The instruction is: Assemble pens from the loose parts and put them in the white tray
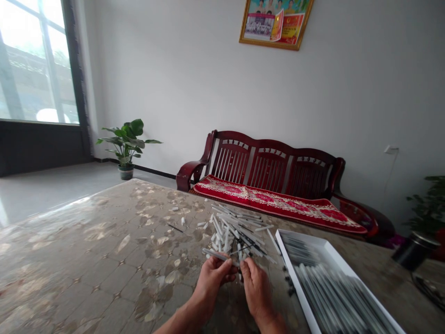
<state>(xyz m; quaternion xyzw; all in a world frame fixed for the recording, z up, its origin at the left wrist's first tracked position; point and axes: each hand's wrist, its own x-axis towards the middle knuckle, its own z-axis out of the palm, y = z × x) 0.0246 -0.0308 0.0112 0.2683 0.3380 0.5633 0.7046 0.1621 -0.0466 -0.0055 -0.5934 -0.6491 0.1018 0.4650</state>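
My left hand [212, 278] is closed around a white pen barrel [214, 253] that sticks out to the left of my fingers. My right hand [255, 284] sits close beside it, fingers curled in a pinch near the barrel's right end; what it pinches is too small to make out. Just beyond both hands lies a loose pile of white pen parts [233, 229] with thin dark refills mixed in, spread on the patterned table [114, 250].
A white tray [325, 253] holding several assembled pens stands to the right of my hands. Small dark caps [289, 283] lie beside its left rim. A red wooden bench [274, 185] and a potted plant [127, 146] stand beyond the table.
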